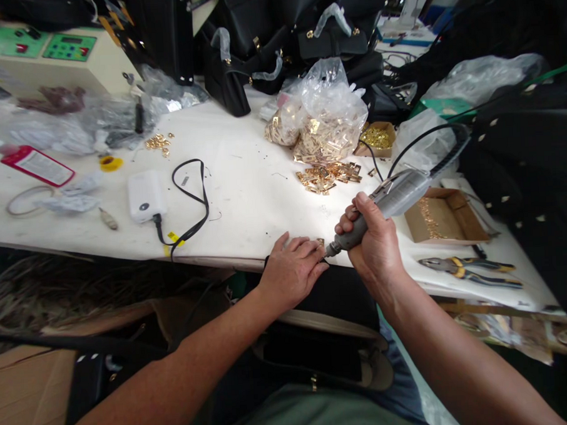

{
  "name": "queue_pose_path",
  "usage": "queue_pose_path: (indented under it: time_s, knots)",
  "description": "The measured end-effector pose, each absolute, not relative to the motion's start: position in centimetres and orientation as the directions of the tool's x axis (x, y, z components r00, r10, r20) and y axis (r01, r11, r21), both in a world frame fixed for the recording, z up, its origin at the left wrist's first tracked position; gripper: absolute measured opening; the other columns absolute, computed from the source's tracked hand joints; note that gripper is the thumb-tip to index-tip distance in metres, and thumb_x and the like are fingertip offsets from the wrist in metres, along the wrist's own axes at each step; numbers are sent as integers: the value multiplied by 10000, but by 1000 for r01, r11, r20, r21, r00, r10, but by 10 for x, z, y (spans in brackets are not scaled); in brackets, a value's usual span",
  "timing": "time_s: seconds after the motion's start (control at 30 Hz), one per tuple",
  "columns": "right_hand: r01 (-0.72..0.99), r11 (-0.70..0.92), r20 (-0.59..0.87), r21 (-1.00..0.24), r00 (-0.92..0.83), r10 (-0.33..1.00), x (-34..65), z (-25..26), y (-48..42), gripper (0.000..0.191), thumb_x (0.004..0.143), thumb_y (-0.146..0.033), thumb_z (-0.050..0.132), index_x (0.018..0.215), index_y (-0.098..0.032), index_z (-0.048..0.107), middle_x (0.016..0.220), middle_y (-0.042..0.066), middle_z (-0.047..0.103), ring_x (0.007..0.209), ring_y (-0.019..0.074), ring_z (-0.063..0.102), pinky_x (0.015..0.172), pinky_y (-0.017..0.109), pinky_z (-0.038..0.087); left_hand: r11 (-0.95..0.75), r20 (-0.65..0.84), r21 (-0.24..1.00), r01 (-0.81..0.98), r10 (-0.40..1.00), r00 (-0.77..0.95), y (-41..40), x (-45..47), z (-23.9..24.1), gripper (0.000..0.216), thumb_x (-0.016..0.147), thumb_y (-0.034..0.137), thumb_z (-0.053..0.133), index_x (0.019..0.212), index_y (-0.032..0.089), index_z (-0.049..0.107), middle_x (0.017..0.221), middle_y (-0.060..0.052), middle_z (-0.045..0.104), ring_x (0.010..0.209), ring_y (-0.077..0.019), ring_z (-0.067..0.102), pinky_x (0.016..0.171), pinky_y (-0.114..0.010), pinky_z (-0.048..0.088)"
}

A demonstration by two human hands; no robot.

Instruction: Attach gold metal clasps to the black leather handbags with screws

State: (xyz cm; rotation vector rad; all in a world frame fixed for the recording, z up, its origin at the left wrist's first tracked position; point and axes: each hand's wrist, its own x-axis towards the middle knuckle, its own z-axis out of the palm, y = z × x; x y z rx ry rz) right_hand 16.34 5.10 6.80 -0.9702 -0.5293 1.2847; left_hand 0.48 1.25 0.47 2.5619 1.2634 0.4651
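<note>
My right hand point(377, 243) is wrapped around a grey electric screwdriver point(402, 191), a cord running from its far end. The tool's tip points left and down, meeting the work close to my left fingertips. At the table's front edge, my left hand point(290, 272) is closed on the edge of a black bag point(336, 291), thumb and fingers together. A small gold metal fitting point(321, 242) shows just beyond those fingertips. Part of the bag rests over my lap, its opening facing me. The exact contact under the tip is too small to make out.
Gold fittings point(326, 177) lie loose before a clear plastic bag point(329, 129) full of them. To the right are a cardboard box point(446, 215) and pliers point(469, 270). A white power unit point(146, 194) with a black cord sits left. Black handbags point(244, 70) stand behind.
</note>
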Motion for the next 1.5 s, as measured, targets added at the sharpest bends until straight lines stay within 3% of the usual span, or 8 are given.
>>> queue_pose_path:
  time_s: [0.97, 1.37, 1.5]
  knots:
    - [-557, -4, -174, -830, 251, 952, 162, 65, 49, 367, 757, -395, 850, 765, -202, 539, 656, -74, 486, 498, 70, 471, 501, 216, 478, -604, 183, 319, 730, 795, 578, 13, 5, 0, 344, 1051, 406, 481, 1339, 271, 613, 1343, -47, 668, 1282, -256, 550, 1168, -544, 306]
    - [-540, 34, -135, -841, 271, 953, 166, 68, 50, 348, 774, -371, 845, 762, -194, 545, 645, -69, 495, 493, 74, 475, 490, 222, 473, -612, 205, 310, 728, 790, 577, 13, 4, -1, 367, 1034, 455, 511, 1342, 282, 611, 1342, -38, 675, 1274, -250, 564, 1159, -542, 332]
    - [-491, 116, -60, -863, 327, 943, 170, 71, 58, 348, 766, -374, 847, 769, -200, 546, 625, -72, 500, 485, 81, 480, 480, 227, 479, -616, 209, 300, 729, 788, 580, 13, 5, -2, 381, 1029, 467, 516, 1337, 266, 617, 1340, -55, 674, 1272, -251, 564, 1166, -535, 331]
